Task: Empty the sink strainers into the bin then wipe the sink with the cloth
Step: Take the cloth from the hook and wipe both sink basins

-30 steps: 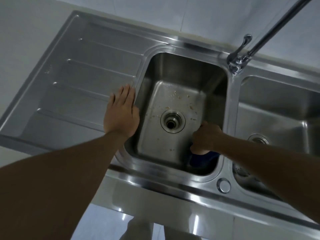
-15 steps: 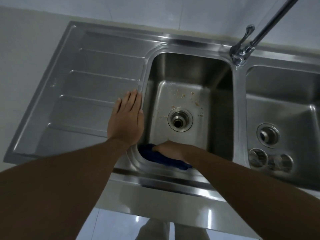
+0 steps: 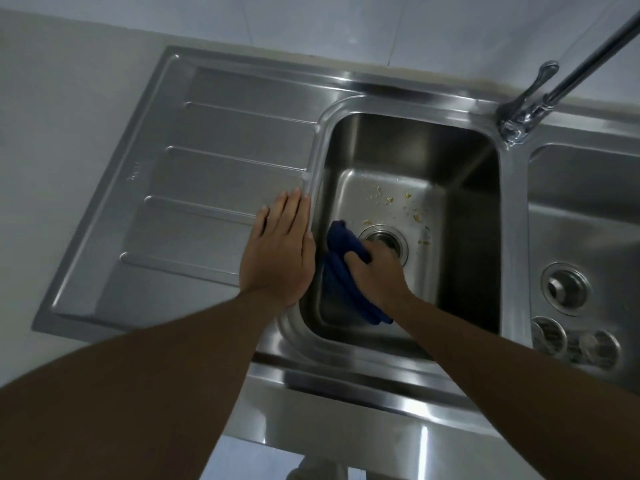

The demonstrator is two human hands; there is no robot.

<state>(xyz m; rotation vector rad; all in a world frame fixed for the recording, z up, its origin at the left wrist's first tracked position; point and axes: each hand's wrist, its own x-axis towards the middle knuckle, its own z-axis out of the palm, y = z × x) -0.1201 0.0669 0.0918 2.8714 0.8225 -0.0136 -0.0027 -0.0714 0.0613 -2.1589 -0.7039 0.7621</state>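
While the left hand (image 3: 277, 252) lies flat on the drainboard (image 3: 214, 174), the right hand (image 3: 375, 271) grips the cloth (image 3: 341, 268) in the basin (image 3: 460, 209).

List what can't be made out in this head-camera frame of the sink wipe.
- Drain of the left basin: near part covered by the right hand; whether a strainer sits in it cannot be told.
- Blue cloth: partly under that hand, full shape hidden.
- Faucet: spout end cut off by the top right edge.
- Right basin: cropped by the right edge.
- Two round pieces in it: too dim to identify.
- Bin: out of frame.
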